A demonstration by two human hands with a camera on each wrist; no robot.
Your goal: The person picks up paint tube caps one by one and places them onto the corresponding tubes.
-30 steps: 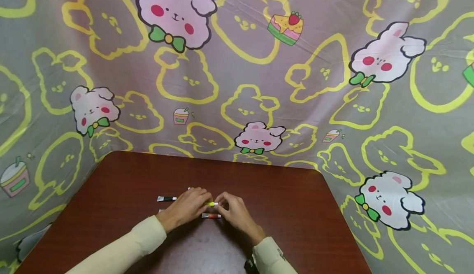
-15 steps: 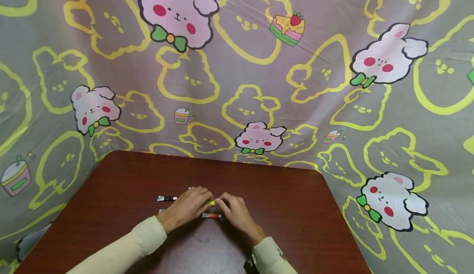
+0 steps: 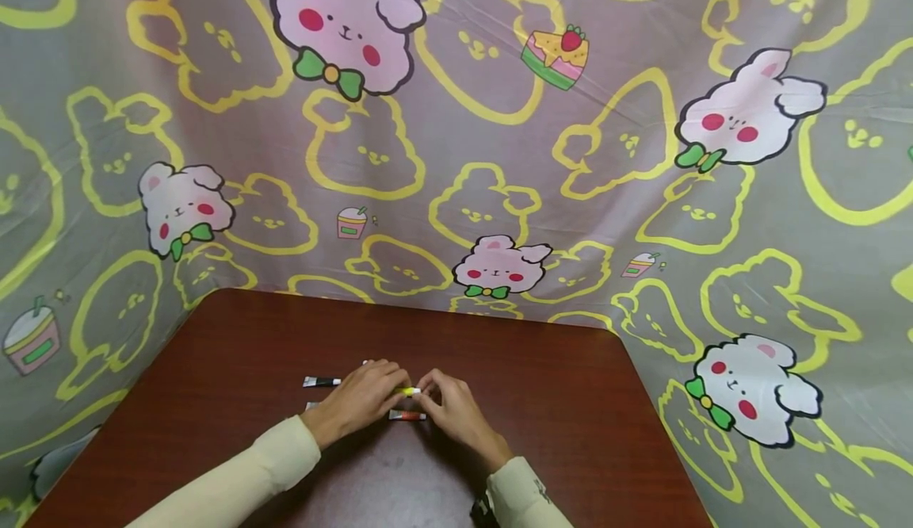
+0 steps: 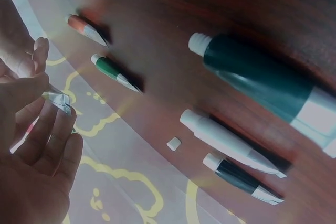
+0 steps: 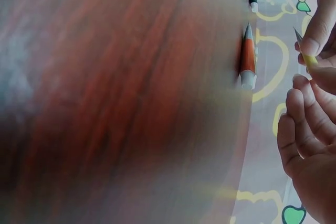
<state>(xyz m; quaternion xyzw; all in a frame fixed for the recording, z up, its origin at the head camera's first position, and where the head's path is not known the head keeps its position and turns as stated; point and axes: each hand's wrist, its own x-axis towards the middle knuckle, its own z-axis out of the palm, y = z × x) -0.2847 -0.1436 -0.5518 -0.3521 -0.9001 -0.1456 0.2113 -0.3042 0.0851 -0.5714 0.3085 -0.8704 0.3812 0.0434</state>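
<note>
A small yellow paint tube (image 3: 407, 391) with a white cap is held above the table between both hands. My left hand (image 3: 367, 393) grips its body, and the silver crimped end sticks out between the fingers in the left wrist view. My right hand (image 3: 456, 405) pinches at the cap end with thumb and fingertips; part of the cap shows in the head view. Just below the hands lies an orange paint tube (image 3: 408, 415). Left of the left hand lies a black paint tube (image 3: 322, 383). Fingers hide much of the yellow tube in both wrist views.
Beside my left hand, the left wrist view shows a large dark green tube (image 4: 257, 74), a white tube (image 4: 226, 137) and a smaller green tube (image 4: 109, 69). A loose white cap (image 4: 174, 144) lies near the white tube. Patterned cloth (image 3: 499, 155) hangs around the brown table (image 3: 571, 401).
The right fingers covered the yellow tube's cap half a second ago; now they sit slightly farther right and more white cap shows. The left hand stays in place.
</note>
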